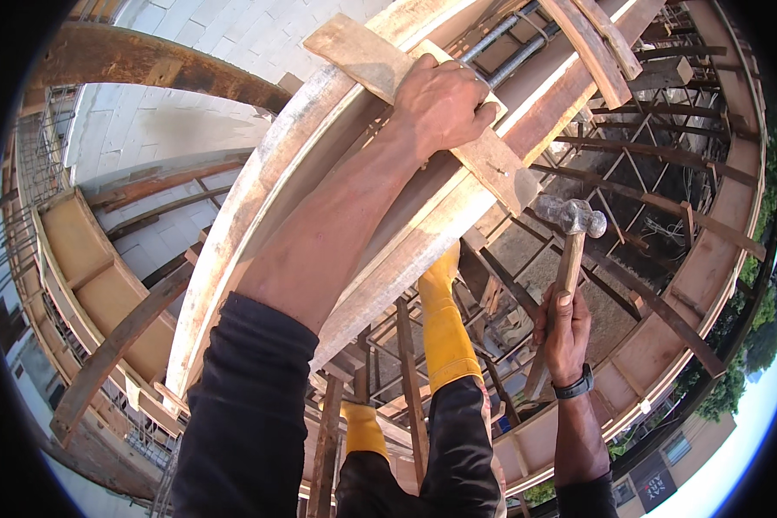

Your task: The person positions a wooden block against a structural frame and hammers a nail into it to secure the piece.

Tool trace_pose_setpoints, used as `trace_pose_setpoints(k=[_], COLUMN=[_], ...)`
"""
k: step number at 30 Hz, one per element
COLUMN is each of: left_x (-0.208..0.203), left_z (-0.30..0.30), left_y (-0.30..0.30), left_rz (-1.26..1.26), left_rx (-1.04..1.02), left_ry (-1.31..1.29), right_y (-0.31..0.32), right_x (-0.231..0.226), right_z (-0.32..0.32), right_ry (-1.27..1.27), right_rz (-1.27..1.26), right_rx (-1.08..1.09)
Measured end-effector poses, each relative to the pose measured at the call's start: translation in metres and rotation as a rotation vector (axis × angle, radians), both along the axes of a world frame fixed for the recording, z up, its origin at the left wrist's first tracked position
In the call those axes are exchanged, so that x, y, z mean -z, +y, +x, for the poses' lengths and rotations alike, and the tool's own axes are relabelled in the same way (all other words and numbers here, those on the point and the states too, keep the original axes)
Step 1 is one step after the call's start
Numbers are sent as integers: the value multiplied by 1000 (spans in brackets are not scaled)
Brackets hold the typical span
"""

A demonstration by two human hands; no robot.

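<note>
A short wooden plank [358,53] lies across the two long side boards of a timber trough [259,203]. My left hand [445,102] bears down on the plank's middle, its fingers curled over a pale wood strip [497,105] that crosses it; the palm hides most of the strip. What looks like a nail [499,169] sticks out of the plank's right end. My right hand [565,332] is wrapped round the wooden handle of a hammer [571,259]. The metal head is raised beside the plank's right end, apart from it.
Grey metal bars [501,36] run inside the trough's far part. Two cross boards [591,47] sit further along it. My yellow boots [447,332] stand among timber posts [412,388] below. Wooden beams [647,203] span an open drop at right; a pale block wall [181,129] rises at left.
</note>
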State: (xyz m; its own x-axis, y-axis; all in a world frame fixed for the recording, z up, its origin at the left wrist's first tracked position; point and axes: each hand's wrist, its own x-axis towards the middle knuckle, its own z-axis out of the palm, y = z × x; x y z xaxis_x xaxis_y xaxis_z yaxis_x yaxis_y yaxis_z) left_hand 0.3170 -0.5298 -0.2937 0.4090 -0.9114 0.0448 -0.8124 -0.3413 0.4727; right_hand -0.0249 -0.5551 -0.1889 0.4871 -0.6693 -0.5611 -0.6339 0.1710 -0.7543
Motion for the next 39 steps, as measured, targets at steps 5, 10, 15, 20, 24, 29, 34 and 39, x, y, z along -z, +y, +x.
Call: trace_pose_setpoints(k=[5, 10, 15, 20, 24, 29, 34, 39], left_x=[3, 0, 3, 2, 0, -3, -17, -19], left_z=[5, 1, 0, 4, 2, 4, 7, 7], left_y=[-2, -9, -10, -7, -6, -10, -17, -15], left_rz=[-1, 96, 58, 50, 52, 128, 237, 227], left_rx=[0, 14, 11, 26, 8, -18, -54, -32], left_ry=[-25, -36, -51, -25, -43, 8, 57, 65], right_y=[7, 14, 11, 2, 1, 1, 2, 2], right_x=[-2, 4, -2, -5, -4, -9, -10, -12], right_z=[2, 0, 8, 18, 21, 28, 37, 32], right_ry=[19, 24, -18, -86, -102, -119, -134, -110], right_rz=[42, 74, 95, 58, -3, -65, -71, -98], right_rx=[12, 64, 54, 6, -8, -101, -140, -114])
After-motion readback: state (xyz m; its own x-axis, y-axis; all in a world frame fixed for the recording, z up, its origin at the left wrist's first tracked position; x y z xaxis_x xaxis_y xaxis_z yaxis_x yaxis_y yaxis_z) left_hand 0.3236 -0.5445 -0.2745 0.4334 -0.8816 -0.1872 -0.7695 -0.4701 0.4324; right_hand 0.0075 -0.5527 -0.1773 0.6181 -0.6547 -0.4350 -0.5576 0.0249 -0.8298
